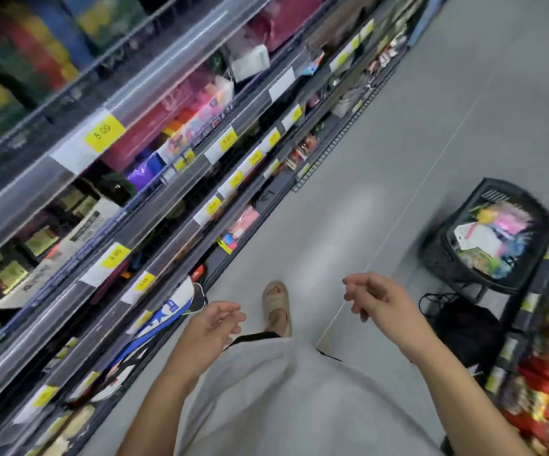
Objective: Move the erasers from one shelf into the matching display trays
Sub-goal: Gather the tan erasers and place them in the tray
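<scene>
My left hand hangs in front of my body over the aisle floor, fingers loosely curled, holding nothing. My right hand is a little higher and to the right, also loosely curled and empty. A black shopping basket stands on the floor at the right, filled with colourful small packets; the blur hides whether they are erasers. The shelving on the left carries blurred colourful goods behind clear strips with yellow price tags. No display tray can be made out.
The grey aisle floor runs ahead between the left shelving and a second rack of red and yellow packs at the right. A black bag lies on the floor below the basket. My sandalled foot steps forward.
</scene>
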Action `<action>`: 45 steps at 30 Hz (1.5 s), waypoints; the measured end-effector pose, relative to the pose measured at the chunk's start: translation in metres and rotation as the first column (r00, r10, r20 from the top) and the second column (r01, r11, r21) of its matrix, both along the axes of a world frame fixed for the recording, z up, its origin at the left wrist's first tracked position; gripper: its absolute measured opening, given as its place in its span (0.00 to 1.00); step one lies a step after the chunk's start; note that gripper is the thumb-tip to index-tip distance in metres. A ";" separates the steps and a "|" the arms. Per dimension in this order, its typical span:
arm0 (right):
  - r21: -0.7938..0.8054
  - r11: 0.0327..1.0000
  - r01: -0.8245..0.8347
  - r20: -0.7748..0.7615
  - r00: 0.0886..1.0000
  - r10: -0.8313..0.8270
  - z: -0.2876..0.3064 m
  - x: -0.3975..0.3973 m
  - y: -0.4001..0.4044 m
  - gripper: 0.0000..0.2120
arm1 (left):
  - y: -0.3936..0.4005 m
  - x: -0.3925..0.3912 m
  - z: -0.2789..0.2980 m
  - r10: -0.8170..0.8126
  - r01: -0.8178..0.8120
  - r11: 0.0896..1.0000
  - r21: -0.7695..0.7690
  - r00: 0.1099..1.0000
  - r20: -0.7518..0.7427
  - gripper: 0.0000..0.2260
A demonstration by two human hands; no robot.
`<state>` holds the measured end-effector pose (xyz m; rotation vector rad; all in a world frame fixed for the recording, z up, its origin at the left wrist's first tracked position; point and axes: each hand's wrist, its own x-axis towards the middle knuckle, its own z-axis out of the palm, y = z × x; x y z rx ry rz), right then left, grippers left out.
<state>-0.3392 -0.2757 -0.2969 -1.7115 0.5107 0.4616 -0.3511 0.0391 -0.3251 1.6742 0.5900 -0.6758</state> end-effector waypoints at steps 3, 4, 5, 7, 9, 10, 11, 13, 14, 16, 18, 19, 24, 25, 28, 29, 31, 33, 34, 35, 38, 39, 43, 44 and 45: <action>-0.032 0.996 0.088 -0.044 0.995 -0.089 0.001 0.025 -0.020 0.07 | -0.022 0.066 0.002 -0.066 0.066 0.998 -0.022 0.997 0.032 0.05; -0.042 0.993 0.106 -0.050 0.993 -0.108 0.002 0.033 -0.026 0.07 | -0.029 0.088 0.003 -0.101 0.102 0.994 -0.026 0.994 0.046 0.06; -0.053 0.991 0.122 -0.057 0.990 -0.125 0.003 0.042 -0.032 0.07 | -0.037 0.110 0.004 -0.136 0.138 0.990 -0.028 0.989 0.059 0.06; -0.059 0.986 0.159 -0.074 0.984 -0.163 0.006 0.059 -0.044 0.06 | -0.051 0.153 0.008 -0.182 0.185 0.982 -0.034 0.980 0.080 0.06; -0.058 0.979 0.198 -0.085 0.976 -0.202 0.007 0.075 -0.057 0.06 | -0.066 0.192 0.012 -0.217 0.222 0.974 -0.040 0.971 0.102 0.06; -0.061 0.975 0.212 -0.087 0.972 -0.217 0.007 0.084 -0.063 0.06 | -0.074 0.209 0.014 -0.226 0.232 0.972 -0.043 0.968 0.111 0.06; -0.068 0.973 0.223 -0.090 0.969 -0.228 0.007 0.093 -0.070 0.06 | -0.082 0.226 0.015 -0.226 0.232 0.971 -0.049 0.967 0.117 0.06; -0.079 0.968 0.239 -0.095 0.965 -0.246 0.004 0.114 -0.084 0.06 | -0.097 0.255 0.017 -0.231 0.238 0.970 -0.044 0.964 0.129 0.06; -0.076 0.965 0.251 -0.095 0.962 -0.257 0.002 0.125 -0.091 0.06 | -0.105 0.268 0.018 -0.242 0.249 0.968 -0.034 0.961 0.136 0.06; -0.063 0.965 0.256 -0.093 0.961 -0.261 -0.003 0.152 -0.106 0.05 | -0.120 0.290 0.018 -0.256 0.260 0.966 -0.007 0.956 0.143 0.07; -0.044 0.974 0.223 -0.090 0.970 -0.226 -0.007 0.187 -0.121 0.05 | -0.134 0.308 0.017 -0.235 0.235 0.972 0.022 0.962 0.138 0.07; -0.035 0.981 0.192 -0.084 0.977 -0.195 -0.008 0.207 -0.129 0.05 | -0.141 0.315 0.016 -0.215 0.212 0.977 0.031 0.967 0.134 0.06; 0.050 0.998 -0.035 -0.031 0.999 0.036 0.006 0.323 -0.167 0.06 | -0.178 0.340 0.032 -0.014 0.007 0.999 0.054 0.991 0.131 0.06; 0.052 0.994 -0.098 -0.002 0.995 0.099 0.013 0.346 -0.173 0.07 | -0.186 0.344 0.040 0.037 -0.045 0.998 0.053 0.988 0.148 0.06; 0.018 0.942 -0.336 0.133 0.934 0.330 0.042 0.414 -0.182 0.07 | -0.206 0.361 0.076 0.151 -0.169 0.984 0.055 0.958 0.244 0.07; -0.008 0.916 -0.402 0.188 0.899 0.396 0.054 0.435 -0.182 0.07 | -0.211 0.368 0.092 0.191 -0.212 0.976 0.047 0.940 0.284 0.08; -0.027 0.862 -0.507 0.291 0.821 0.492 0.081 0.471 -0.176 0.07 | -0.218 0.380 0.130 0.246 -0.274 0.961 0.022 0.891 0.381 0.08; -0.027 0.818 -0.574 0.377 0.752 0.540 0.109 0.499 -0.167 0.06 | -0.221 0.393 0.171 0.228 -0.301 0.952 0.063 0.828 0.512 0.05; -0.033 0.804 -0.594 0.419 0.722 0.551 0.123 0.511 -0.161 0.06 | -0.220 0.399 0.191 0.207 -0.316 0.944 0.091 0.785 0.584 0.05; -0.050 0.792 -0.608 0.458 0.691 0.559 0.138 0.522 -0.155 0.06 | -0.219 0.404 0.211 0.196 -0.339 0.935 0.101 0.734 0.651 0.06; -0.118 0.747 -0.654 0.576 0.568 0.588 0.187 0.548 -0.132 0.06 | -0.210 0.416 0.265 0.127 -0.423 0.894 0.150 0.559 0.819 0.09; -0.132 0.732 -0.668 0.610 0.527 0.591 0.204 0.555 -0.124 0.07 | -0.206 0.419 0.281 0.080 -0.456 0.871 0.182 0.499 0.863 0.08; -0.215 0.684 -0.697 0.701 0.378 0.605 0.268 0.575 -0.090 0.06 | -0.183 0.431 0.329 -0.106 -0.616 0.726 0.305 0.337 0.935 0.08; -0.242 0.676 -0.696 0.723 0.335 0.604 0.283 0.579 -0.081 0.06 | -0.176 0.434 0.336 -0.161 -0.652 0.670 0.354 0.338 0.927 0.09; -0.274 0.672 -0.688 0.745 0.290 0.600 0.296 0.583 -0.070 0.06 | -0.168 0.438 0.342 -0.220 -0.680 0.603 0.416 0.359 0.907 0.10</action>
